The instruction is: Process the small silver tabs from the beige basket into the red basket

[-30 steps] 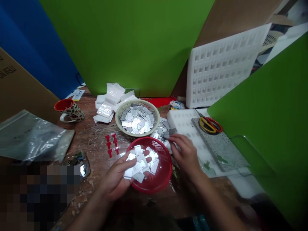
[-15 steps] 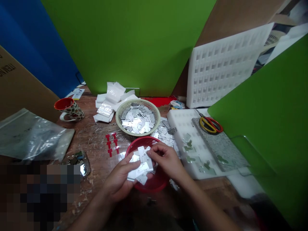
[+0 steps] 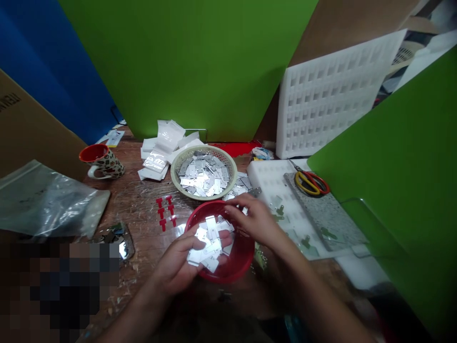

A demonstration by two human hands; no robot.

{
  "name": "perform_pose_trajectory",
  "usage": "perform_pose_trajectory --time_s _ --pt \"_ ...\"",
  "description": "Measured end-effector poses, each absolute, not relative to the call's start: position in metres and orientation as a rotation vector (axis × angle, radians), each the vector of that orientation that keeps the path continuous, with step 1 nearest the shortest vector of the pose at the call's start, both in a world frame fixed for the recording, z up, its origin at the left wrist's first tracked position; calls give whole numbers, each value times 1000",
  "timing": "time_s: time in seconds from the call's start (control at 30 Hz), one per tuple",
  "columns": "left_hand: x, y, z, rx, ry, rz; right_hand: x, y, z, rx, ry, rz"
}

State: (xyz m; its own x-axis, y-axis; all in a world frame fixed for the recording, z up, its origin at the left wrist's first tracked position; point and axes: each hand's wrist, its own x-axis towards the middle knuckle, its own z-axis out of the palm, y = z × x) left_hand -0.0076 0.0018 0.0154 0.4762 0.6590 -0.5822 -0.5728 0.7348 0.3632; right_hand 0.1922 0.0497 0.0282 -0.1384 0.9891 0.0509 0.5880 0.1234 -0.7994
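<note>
My left hand [image 3: 178, 257] is closed around a loose bunch of flat silvery metal plates [image 3: 210, 247], thumb on top, fingers underneath. It holds them over a red plastic bowl [image 3: 246, 257], where more plates show behind the fingers. My right hand [image 3: 255, 221] hovers at the bowl's right rim, apart from the bunch. Its thumb and fingers are spread, and nothing shows between them. Just behind stands a cream perforated basket [image 3: 174, 178] heaped with similar plates. Another pile of plates [image 3: 243, 183] lies to its right, partly hidden by my right hand.
Several red T-shaped pieces [image 3: 161, 213] lie left of the bowl. A patterned mug [image 3: 112, 164], white packets [image 3: 155, 162] and a clear plastic bag [image 3: 46, 200] sit farther left. At right, scissors [image 3: 310, 183] rest on a grey slab [image 3: 321, 209] over white foam [image 3: 264, 176]. Green panels [image 3: 193, 62] stand behind.
My right hand has moved away from the plates in my left hand, up and right to the bowl's rim, and its fingers have opened. My left hand still holds the bunch.
</note>
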Motion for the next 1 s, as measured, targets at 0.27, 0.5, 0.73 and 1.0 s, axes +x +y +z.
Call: perform_pose_trajectory --time_s 0.27,0.5,0.73,1.0 --pt "-13 -3 15 152 786 741 166 48 28 -1315 -1184 1577" --pt "-16 -1 20 136 767 751 174 50 20 -1181 -743 1722" --pt "-15 2 22 138 773 750 181 47 18 -1219 -771 1645" --pt "-17 5 18 83 758 795 217 40 19 -1598 -1457 566"
